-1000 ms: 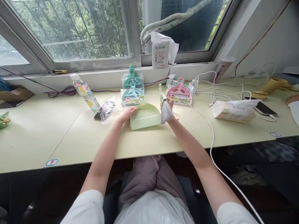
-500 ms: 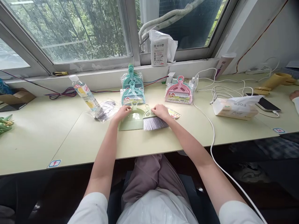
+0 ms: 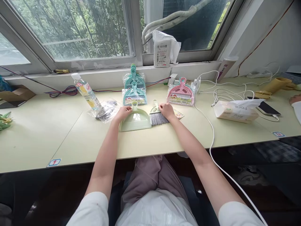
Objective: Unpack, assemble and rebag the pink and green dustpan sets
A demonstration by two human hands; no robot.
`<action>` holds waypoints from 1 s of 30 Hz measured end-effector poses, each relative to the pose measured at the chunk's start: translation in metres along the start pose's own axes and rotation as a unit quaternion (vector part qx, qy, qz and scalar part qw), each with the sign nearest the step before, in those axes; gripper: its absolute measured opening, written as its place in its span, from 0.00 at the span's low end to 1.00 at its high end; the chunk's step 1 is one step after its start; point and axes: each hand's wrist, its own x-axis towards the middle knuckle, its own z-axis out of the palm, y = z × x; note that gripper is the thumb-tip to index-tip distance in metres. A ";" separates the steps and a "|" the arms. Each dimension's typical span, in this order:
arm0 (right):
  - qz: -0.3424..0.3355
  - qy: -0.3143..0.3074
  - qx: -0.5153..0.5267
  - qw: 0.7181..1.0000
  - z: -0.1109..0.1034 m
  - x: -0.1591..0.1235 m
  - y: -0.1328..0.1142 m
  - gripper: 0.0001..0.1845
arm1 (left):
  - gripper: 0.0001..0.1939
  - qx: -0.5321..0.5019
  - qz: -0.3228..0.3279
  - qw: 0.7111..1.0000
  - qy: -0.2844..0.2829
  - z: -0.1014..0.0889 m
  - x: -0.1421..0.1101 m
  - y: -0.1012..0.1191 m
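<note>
A pale green dustpan (image 3: 136, 122) lies on the desk in front of me, its handle pointing away. My left hand (image 3: 124, 112) is closed on its upper left side, by the handle. Just right of the dustpan, my right hand (image 3: 166, 110) grips a small hand brush (image 3: 158, 118) with a green top and grey bristles. The bristles point toward me, beside the dustpan's right edge. Partly behind my right wrist lies a printed card (image 3: 179, 114). Left of my left hand are crumpled clear plastic wrap (image 3: 109, 110) and a tilted clear bottle (image 3: 86, 92).
Wrapped teal dustpan sets (image 3: 134, 94) and a pink set (image 3: 181, 94) stand along the back of the desk (image 3: 77, 141). Right of them are a tissue pack (image 3: 236, 111), a phone (image 3: 268, 106) and white cables. Another person's hand (image 3: 295, 99) shows at the right edge.
My right hand has moved the brush right and slightly away, off the dustpan's right side, which now shows fully. My left hand keeps its hold on the dustpan.
</note>
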 end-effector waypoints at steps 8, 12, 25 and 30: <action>0.008 0.048 0.029 0.998 -0.002 0.002 0.009 0.20 | 0.16 0.025 0.028 0.999 0.009 0.009 -0.001 0.011; 0.016 0.082 0.080 0.993 -0.004 0.002 0.008 0.20 | 0.19 0.044 0.026 0.998 0.043 0.012 0.003 0.010; 0.325 0.341 0.232 0.851 -0.037 0.019 0.065 0.28 | 0.23 0.022 -0.019 0.956 0.290 -0.011 -0.008 0.019; 0.365 0.347 0.267 0.822 -0.041 0.018 0.072 0.31 | 0.22 0.017 -0.047 0.949 0.311 -0.013 -0.008 0.017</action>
